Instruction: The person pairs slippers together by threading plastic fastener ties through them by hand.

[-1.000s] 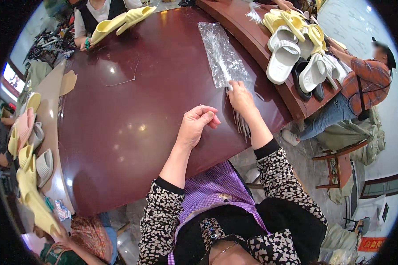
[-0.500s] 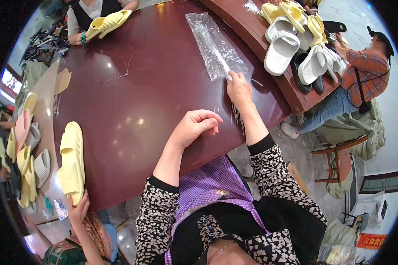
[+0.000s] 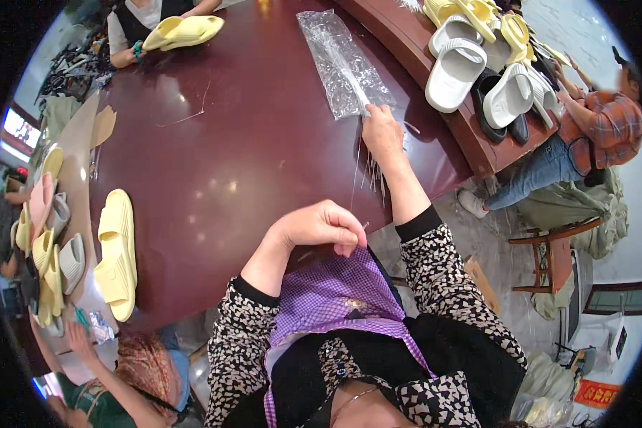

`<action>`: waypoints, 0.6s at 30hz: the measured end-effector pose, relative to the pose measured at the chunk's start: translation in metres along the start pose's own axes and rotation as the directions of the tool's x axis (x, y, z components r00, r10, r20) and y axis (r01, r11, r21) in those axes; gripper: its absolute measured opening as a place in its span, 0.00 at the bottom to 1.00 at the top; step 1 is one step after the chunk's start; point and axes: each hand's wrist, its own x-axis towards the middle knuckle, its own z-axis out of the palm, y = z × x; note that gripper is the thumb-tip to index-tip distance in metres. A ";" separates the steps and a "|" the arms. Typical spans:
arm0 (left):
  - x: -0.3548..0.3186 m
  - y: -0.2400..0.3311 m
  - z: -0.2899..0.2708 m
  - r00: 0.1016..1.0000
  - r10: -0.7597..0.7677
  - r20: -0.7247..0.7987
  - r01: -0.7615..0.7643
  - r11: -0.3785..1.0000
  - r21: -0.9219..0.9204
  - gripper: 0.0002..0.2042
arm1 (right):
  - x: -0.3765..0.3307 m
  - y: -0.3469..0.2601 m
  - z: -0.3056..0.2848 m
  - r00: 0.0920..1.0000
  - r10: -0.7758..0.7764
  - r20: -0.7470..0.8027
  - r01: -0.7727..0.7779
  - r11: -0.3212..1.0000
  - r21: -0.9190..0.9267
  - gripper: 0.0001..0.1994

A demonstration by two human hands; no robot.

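My left hand [image 3: 319, 226] is over the near table edge, just above the purple checked apron. Its fingers are pinched together on a thin pale strand [image 3: 354, 187], which runs up toward my right hand. My right hand [image 3: 383, 135] is closed around a bundle of thin white strands [image 3: 373, 171] farther up the table. The strands' loose ends hang out below that hand. The other end of the bundle goes into a clear plastic bag [image 3: 339, 68] lying flat on the table. My fingers partly hide the grip on the bundle.
Yellow slippers [image 3: 115, 255] lie at the table's left edge, near a side table with several slippers [image 3: 52, 260]. White slippers [image 3: 455, 75] crowd the raised ledge at right. Across the table, a person holds yellow slippers [image 3: 184, 32]. Another person [image 3: 595, 121] stands at right.
My left hand has drawn back toward my body with the strand. At left, a person's hand has let go of the yellow slippers. The far person's slippers have shifted right.
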 end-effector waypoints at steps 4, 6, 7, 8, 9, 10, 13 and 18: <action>-0.021 0.009 -0.002 0.961 0.248 -0.122 -0.254 0.966 -0.041 0.05 | 0.005 0.009 0.002 1.000 0.003 -0.031 -0.002 0.999 0.034 0.14; -0.032 0.013 0.006 0.928 0.347 -0.134 -0.357 0.932 -0.060 0.06 | 0.006 0.014 0.005 0.999 0.009 -0.034 -0.008 0.999 0.031 0.14; -0.039 0.013 0.013 0.882 0.447 -0.148 -0.461 0.884 -0.076 0.06 | 0.008 0.016 0.006 0.999 0.012 -0.040 -0.011 1.000 0.023 0.14; -0.048 0.011 0.019 0.825 0.539 -0.169 -0.558 0.825 -0.088 0.06 | 0.008 0.015 0.011 0.999 0.011 -0.040 -0.011 1.000 0.020 0.14; -0.055 0.006 0.023 0.823 0.538 -0.182 -0.557 0.826 -0.079 0.06 | 0.009 0.015 0.013 0.999 0.001 -0.033 0.000 1.000 0.030 0.14; -0.069 -0.001 0.030 0.801 0.522 -0.292 -0.552 0.834 -0.024 0.06 | 0.010 0.012 0.019 1.000 0.003 -0.004 -0.003 1.000 0.003 0.15; -0.103 -0.009 0.051 0.668 0.494 -0.557 -0.521 0.845 0.124 0.06 | 0.008 0.013 0.017 0.990 -0.111 -0.091 0.117 0.991 0.067 0.15; -0.113 -0.017 0.065 0.429 0.224 -0.875 -0.592 0.801 -0.085 0.07 | -0.003 -0.013 -0.021 0.990 0.047 0.130 -0.043 0.999 -0.027 0.16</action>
